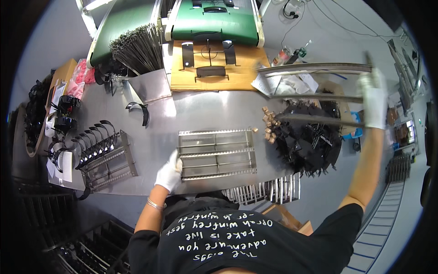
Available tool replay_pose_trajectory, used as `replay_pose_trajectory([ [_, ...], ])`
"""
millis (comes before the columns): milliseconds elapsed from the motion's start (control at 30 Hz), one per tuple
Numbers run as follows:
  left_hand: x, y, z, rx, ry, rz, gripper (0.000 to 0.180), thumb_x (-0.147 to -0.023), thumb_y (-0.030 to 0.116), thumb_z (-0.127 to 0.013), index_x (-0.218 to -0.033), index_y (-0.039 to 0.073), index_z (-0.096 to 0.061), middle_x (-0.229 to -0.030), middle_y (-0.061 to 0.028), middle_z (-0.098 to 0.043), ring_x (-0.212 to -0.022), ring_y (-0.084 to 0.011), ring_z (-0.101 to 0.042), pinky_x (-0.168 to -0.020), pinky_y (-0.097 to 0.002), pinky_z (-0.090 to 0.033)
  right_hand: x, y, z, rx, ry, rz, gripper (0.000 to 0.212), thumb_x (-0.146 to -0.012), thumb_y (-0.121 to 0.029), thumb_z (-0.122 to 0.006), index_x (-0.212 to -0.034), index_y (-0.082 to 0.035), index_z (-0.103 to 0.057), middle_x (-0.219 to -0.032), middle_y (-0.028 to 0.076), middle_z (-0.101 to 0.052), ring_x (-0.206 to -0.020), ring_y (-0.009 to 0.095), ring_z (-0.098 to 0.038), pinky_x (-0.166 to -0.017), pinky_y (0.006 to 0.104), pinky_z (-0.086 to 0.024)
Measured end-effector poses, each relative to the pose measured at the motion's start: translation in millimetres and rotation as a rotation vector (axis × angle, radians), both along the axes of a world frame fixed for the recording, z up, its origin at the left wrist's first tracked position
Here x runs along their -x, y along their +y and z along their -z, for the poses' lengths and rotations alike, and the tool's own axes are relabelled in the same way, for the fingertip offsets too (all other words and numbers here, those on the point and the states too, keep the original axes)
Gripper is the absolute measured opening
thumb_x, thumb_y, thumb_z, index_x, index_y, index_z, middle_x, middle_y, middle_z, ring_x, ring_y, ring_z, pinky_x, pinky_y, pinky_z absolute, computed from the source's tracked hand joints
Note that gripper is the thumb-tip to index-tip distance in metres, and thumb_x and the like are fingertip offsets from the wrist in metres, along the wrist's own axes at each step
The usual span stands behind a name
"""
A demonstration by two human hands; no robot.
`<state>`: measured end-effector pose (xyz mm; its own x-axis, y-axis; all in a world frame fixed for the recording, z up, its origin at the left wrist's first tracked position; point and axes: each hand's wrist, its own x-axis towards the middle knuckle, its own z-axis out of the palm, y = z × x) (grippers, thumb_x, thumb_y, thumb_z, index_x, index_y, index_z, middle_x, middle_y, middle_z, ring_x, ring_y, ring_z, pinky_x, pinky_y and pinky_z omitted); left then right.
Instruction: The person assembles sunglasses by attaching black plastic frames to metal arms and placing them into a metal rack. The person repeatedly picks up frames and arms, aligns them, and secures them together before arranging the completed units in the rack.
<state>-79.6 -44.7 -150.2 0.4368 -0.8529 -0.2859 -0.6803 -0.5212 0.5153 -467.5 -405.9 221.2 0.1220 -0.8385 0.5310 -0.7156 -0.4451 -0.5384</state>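
Note:
A slotted metal rack (216,154) lies flat on the steel table in front of me. My left hand (169,173), in a white glove, is closed on the rack's left edge. Raised at the right, my white-gloved right hand (374,100) grips the end of a second metal rack (315,68), whose long bars stretch leftward and are smeared by motion. This rack is above a heap of black curved parts (310,146) and partly covers it. Small tan blocks (269,125) lie beside the heap, with one near the flat rack's corner.
Another rack (109,169) holding curved black pieces sits at the left. A loose black curved piece (139,112) lies behind it. Wire hooks (141,48) are bunched near the green conveyor (214,20). Black parts rest on a yellow board (182,82). More racks (269,189) are below the table's front edge.

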Motion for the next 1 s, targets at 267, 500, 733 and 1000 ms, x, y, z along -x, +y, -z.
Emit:
replay_pose_trajectory([
  [267,-6.1,-17.6,-50.3,0.283,1.022,-0.109,0.094,-0.099,0.038,-0.068,-0.161,-0.008,-0.015,-0.127,-0.0248,-0.067,-0.116,-0.032,-0.067,-0.104,-0.0357,-0.05,-102.7,44.3,302.7,-1.069,-0.135,-0.185,0.05,-0.103,-0.034,-0.057,-0.136,0.003,-0.055,-0.104,0.018,-0.075,-0.099,0.035,-0.07,-0.097,0.0434,-0.054],
  [500,-17.9,-40.0,-62.6,-0.151,0.295,0.003,0.061,-0.091,0.023,-0.053,-0.141,-0.011,-0.044,-0.111,-0.0353,-0.07,-0.106,-0.0495,-0.069,-0.097,-0.0527,-0.054,-159.5,-26.0,264.3,-0.946,1.172,-0.548,0.026,-0.1,-0.027,-0.055,-0.099,-0.003,-0.065,-0.095,0.02,-0.069,-0.094,0.037,-0.069,-0.082,0.0485,-0.053],
  [733,3.6,-40.2,-32.8,-0.003,0.322,-0.101,0.065,-0.09,0.014,-0.055,-0.147,-0.013,-0.04,-0.131,-0.0331,-0.061,-0.119,-0.0469,-0.064,-0.106,-0.0498,-0.051,-358.6,-189.7,412.5,-0.489,0.202,-0.344,0.061,-0.101,-0.052,-0.056,-0.121,0.003,-0.071,-0.13,0.028,-0.067,-0.127,0.042,-0.06,-0.108,0.0455,-0.047],
  [1000,-60.9,-14.7,-76.7,0.622,0.469,-0.139,0.047,-0.1,0.002,-0.058,-0.147,0.0,-0.051,-0.136,-0.0191,-0.064,-0.124,-0.0292,-0.065,-0.109,-0.0375,-0.05,-333.2,-158.8,377.8,0.001,0.429,-0.499,0.03,-0.093,-0.026,-0.054,-0.088,-0.005,-0.075,-0.093,0.018,-0.073,-0.087,0.038,-0.069,-0.079,0.0464,-0.054],
])
